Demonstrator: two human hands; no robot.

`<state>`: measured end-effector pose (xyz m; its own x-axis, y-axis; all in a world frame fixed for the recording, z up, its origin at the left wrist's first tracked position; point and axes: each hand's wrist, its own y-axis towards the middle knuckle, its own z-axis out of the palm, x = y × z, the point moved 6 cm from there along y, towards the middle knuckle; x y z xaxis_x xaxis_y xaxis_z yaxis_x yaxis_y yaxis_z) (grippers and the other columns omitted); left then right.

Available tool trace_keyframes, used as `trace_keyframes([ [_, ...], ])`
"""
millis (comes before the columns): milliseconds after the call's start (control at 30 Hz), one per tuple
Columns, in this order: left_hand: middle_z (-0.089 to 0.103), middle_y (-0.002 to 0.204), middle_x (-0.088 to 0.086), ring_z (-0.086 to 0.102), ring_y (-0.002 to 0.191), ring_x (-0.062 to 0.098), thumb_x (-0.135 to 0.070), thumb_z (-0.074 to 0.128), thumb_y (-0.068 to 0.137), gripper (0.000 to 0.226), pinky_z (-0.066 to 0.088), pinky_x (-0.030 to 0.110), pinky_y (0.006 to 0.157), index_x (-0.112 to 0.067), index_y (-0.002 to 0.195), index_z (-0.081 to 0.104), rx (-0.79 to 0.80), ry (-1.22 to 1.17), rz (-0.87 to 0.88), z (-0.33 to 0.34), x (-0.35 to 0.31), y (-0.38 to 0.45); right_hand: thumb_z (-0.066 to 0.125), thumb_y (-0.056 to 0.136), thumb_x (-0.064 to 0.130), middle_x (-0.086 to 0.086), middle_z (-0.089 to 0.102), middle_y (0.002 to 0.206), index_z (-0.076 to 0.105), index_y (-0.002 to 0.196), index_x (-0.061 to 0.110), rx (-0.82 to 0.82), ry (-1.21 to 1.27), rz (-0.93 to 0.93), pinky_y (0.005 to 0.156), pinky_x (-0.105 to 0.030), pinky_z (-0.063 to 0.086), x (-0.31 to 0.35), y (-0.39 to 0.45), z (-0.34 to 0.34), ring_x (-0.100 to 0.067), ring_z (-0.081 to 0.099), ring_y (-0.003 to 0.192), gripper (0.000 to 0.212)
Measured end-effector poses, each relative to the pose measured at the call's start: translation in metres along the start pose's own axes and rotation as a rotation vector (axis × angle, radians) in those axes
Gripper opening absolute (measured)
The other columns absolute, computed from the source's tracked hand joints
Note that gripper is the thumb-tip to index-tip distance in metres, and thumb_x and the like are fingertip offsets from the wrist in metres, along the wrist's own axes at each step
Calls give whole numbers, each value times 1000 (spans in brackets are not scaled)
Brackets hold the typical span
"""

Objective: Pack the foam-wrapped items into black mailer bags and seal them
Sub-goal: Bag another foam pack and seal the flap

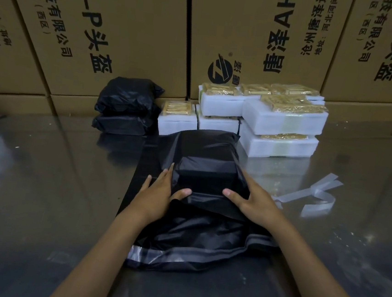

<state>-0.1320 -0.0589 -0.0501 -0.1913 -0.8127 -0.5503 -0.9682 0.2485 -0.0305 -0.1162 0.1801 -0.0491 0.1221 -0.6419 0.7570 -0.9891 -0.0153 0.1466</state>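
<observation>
Pressing flat, spread-open left hand [159, 190] and right hand [253, 200] on the black bag [208, 173], lying between them. Sitting behind that bag: two packed bags [127, 107], six foam blocks [283, 118].

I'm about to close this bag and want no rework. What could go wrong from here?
1. The adhesive strip lies exposed on loose, rumpled bag mouth; it might stick to a fold and seal crooked.
2. The left hand and right hand press the black mailer bag around the block; trapped air or slack could leave a bulky seal.
3. The peeled liner strips beside the bag could catch on the adhesive.
</observation>
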Motion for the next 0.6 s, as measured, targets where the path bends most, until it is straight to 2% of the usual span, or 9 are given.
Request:
trace_keyframes([
  [67,2,166,-2,-10,142,4,-71,40,89,93,-4,36,120,-27,156,-7,-11,-5,-25,1,1,1,64,89,54,6,43,155,22,154,46,-14,-47,12,116,-45,34,-2,0,0,-19,35,146,78],
  [167,8,165,-2,1,150,12,-72,42,87,93,1,38,121,-28,157,0,-65,35,11,-4,-1,-1,65,88,55,5,49,151,25,155,40,-81,-116,-19,113,-44,38,2,-4,-1,-21,43,140,79],
  [233,20,163,-7,14,150,12,-71,45,86,88,4,39,124,-32,157,10,-71,1,91,-8,-1,-6,71,86,49,7,52,147,33,153,37,-94,-15,-49,112,-39,41,2,-9,-1,-17,48,135,78],
  [267,28,160,-10,22,148,11,-69,49,86,84,11,39,124,-35,156,16,-56,-105,106,-13,1,-10,74,85,45,10,53,144,38,150,36,-96,85,-60,111,-33,41,3,-14,-4,-12,48,134,74],
  [333,45,148,-17,37,140,7,-64,51,86,66,30,30,117,-42,147,37,-72,-331,108,-28,9,-22,70,90,37,15,54,137,46,138,39,-168,247,-84,104,-22,40,1,-26,-20,-8,49,131,54],
  [400,53,136,-24,45,133,0,-44,53,95,39,37,16,107,-50,133,47,-134,-304,179,-45,20,-37,61,97,26,16,57,132,49,133,40,-270,166,-163,99,-20,41,-1,-43,-43,-11,53,128,40],
  [467,48,141,-26,35,138,-4,-18,57,98,50,30,14,111,-54,132,46,-92,-183,257,-51,33,-54,58,98,10,15,53,140,48,137,42,-219,-39,-261,108,-30,42,-4,-62,-56,-12,48,133,51],
  [533,36,151,-25,18,146,-4,-9,60,96,62,20,13,113,-56,133,45,-7,-116,263,-50,45,-69,60,94,1,15,37,155,37,142,51,-43,-204,-305,119,-40,32,-9,-80,-54,-10,32,146,74],
  [600,26,154,-27,9,147,-4,-6,62,94,66,16,15,114,-57,132,45,36,-140,258,-46,46,-78,64,92,3,16,21,162,31,144,60,80,-241,-312,121,-44,27,-12,-94,-47,-8,17,151,84],
])
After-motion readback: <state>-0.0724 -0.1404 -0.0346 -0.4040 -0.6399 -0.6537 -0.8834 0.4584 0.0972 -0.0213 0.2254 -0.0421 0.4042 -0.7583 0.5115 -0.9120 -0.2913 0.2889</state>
